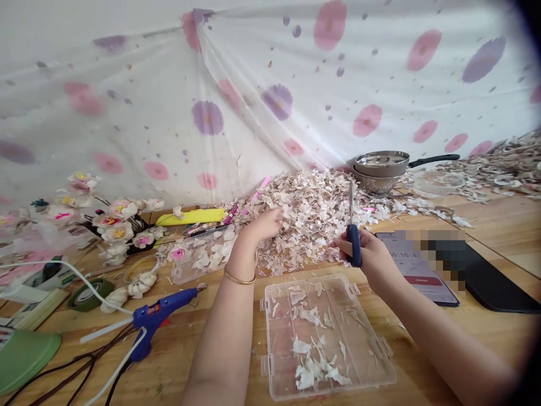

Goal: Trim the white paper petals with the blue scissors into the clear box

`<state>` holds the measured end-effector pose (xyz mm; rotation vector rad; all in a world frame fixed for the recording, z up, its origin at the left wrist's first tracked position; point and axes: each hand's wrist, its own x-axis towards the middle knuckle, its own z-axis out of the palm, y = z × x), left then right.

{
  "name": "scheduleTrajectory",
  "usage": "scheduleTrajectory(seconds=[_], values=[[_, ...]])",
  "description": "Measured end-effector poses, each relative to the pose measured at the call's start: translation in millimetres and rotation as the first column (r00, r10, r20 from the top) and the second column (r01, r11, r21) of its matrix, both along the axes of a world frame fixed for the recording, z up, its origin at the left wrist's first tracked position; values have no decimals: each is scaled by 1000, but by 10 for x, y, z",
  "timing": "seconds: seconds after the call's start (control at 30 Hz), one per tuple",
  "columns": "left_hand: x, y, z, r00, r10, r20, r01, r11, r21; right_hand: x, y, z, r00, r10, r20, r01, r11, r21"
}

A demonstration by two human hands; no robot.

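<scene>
My left hand (267,224) reaches to the front of a large heap of whitish dried petals (315,208), its fingers bent and drawn together against the heap. What they pinch, if anything, is hidden among the petals. My right hand (367,252) grips a pair of scissors (354,245) by the dark blue handles, and the narrow blades point up in front of the heap's right side. Below both hands lies a clear plastic compartment box (276,369) with several pale petal pieces (313,372) in it.
A blue glue gun (158,316) with cords rests at left, near green tape (87,294) and petal flowers (120,225). A yellow strip (190,217) lies behind. At right are a phone (422,276), a black case (502,282) and a pan on a metal bowl (378,181).
</scene>
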<state>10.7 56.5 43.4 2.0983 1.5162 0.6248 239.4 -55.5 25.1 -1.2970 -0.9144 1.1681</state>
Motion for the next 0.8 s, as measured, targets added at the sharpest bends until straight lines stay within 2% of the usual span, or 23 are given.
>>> scheduleTrajectory(seconds=[0.23, 0.43, 0.53, 0.67, 0.73, 0.8], values=[[-96, -1, 87, 999, 30, 34, -33, 997, 71, -34, -34, 60, 998, 22, 53, -22, 1000, -4], [-44, -5, 13, 999, 13, -44, -8, 993, 122, -40, -41, 54, 994, 42, 99, -42, 999, -8], [-164, 30, -10, 996, 63, -58, -51, 981, 190, -34, -28, 34, 994, 31, 103, -30, 999, -12], [-366, 70, 28, 981, 192, -39, -174, 944, 279, -35, -18, 26, 994, 25, 108, -25, 1000, -4], [-366, 71, 51, 976, 214, -35, -194, 934, 301, -42, -21, 21, 993, 33, 113, -33, 999, 0], [-275, 58, 57, 983, 180, -43, -158, 938, 308, -51, -24, 11, 993, 47, 105, -48, 999, 2]])
